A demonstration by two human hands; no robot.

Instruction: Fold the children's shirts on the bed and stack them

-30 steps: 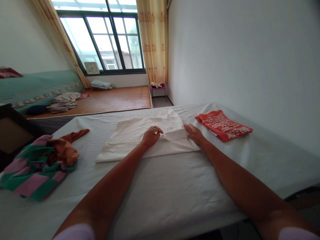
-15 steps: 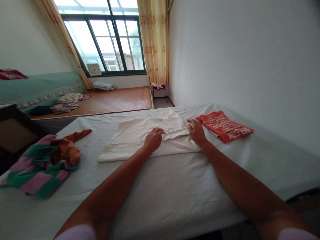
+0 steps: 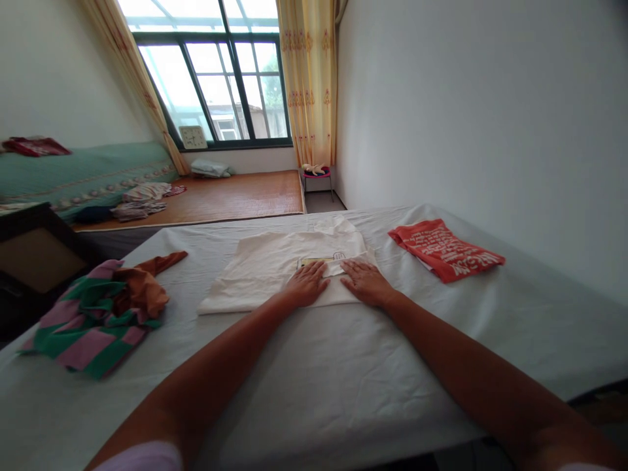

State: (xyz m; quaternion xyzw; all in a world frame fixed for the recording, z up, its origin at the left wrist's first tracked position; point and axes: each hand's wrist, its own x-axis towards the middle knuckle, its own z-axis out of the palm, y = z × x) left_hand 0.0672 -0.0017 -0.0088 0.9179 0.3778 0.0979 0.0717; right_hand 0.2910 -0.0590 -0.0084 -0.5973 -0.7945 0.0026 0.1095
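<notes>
A white garment (image 3: 260, 261) is spread on the sheet-covered surface (image 3: 314, 386), between its middle and its far edge, with its long near side laid roughly parallel to that far edge. The left hand (image 3: 307, 285) is laid flat on the garment, palm down, its fingers extended and released. The right hand (image 3: 366, 282) is rested likewise on the garment's right part, also released, with its fingers stretched out and slightly spread. The two hands are set near each other but apart, their thumbs turned inward, and a narrow strip of cloth is left visible between them. A printed motif (image 3: 339, 256), partly covered, is seen just beyond the fingertips. Near the far right corner of the surface, a red garment (image 3: 446, 252) with white lettering is placed, folded, well apart from the white one. By the left edge, a green-and-pink checked garment (image 3: 91, 333) is heaped, with an orange-brown cloth (image 3: 150, 294) touching it and stretched toward the far left corner. Beyond the far edge, a second bed (image 3: 240, 195) is covered with a brown mat.
</notes>
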